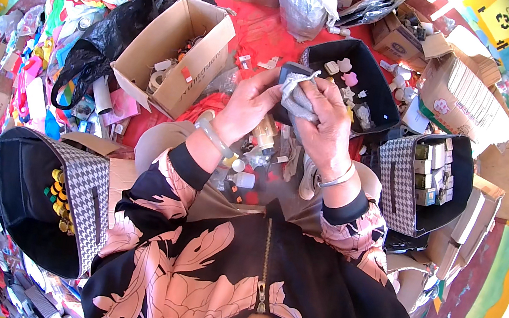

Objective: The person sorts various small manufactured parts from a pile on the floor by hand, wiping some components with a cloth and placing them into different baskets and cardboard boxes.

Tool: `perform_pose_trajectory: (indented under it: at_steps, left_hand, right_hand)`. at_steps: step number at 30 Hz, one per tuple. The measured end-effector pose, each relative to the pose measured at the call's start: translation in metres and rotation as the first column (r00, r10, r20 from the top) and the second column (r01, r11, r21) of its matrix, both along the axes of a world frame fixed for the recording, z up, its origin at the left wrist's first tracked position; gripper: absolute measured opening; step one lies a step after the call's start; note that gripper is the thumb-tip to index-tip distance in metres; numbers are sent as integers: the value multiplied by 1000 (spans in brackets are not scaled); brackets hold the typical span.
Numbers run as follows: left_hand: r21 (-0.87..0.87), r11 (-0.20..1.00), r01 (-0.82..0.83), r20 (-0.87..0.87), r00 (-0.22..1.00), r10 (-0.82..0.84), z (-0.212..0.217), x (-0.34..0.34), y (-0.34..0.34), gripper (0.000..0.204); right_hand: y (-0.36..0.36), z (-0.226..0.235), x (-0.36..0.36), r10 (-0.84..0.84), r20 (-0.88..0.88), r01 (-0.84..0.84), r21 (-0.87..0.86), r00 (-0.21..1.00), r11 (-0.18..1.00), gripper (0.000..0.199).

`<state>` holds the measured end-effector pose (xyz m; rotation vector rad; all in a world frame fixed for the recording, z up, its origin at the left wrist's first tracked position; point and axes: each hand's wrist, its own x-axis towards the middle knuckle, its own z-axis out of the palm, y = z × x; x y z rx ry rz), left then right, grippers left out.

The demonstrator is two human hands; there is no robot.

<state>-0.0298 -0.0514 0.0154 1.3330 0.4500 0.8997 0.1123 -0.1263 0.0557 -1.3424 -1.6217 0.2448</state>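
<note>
At left, one houndstooth bin [81, 192] carries gold-coloured pieces [61, 197], too clustered to count, along its right edge; then comes one open cardboard carton [204, 76]. The left hand [249, 104] is clamped on one dark object [289, 71], held up between both hands; the right hand [327, 124] closes around one grey cloth [299, 100] against it. Beyond, one black bin [375, 78] has one pink piece [349, 78] near its upper left corner; rightmost, a second houndstooth bin [397, 174] holds several small boxes [430, 169].
</note>
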Motion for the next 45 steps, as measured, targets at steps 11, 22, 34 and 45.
perform_pose_trajectory:
  at_steps: [11, 22, 34, 45]
  left_hand:
    - [190, 982, 10, 67, 997, -23, 11, -15, 5, 40]
    - [791, 581, -192, -106, 892, 439, 5, 4, -2, 40]
    - [646, 699, -307, -28, 905, 424, 5, 2, 1, 35]
    - [-302, 942, -148, 48, 984, 170, -3, -1, 15, 20]
  right_hand:
    - [-9, 16, 47, 298, -838, -388, 113, 458, 915, 31]
    - [5, 13, 5, -86, 209, 68, 90, 974, 994, 39]
    - [13, 10, 50, -256, -181, 263, 15, 950, 965, 35]
    - [28, -30, 53, -272, -371, 183, -256, 888, 949, 26]
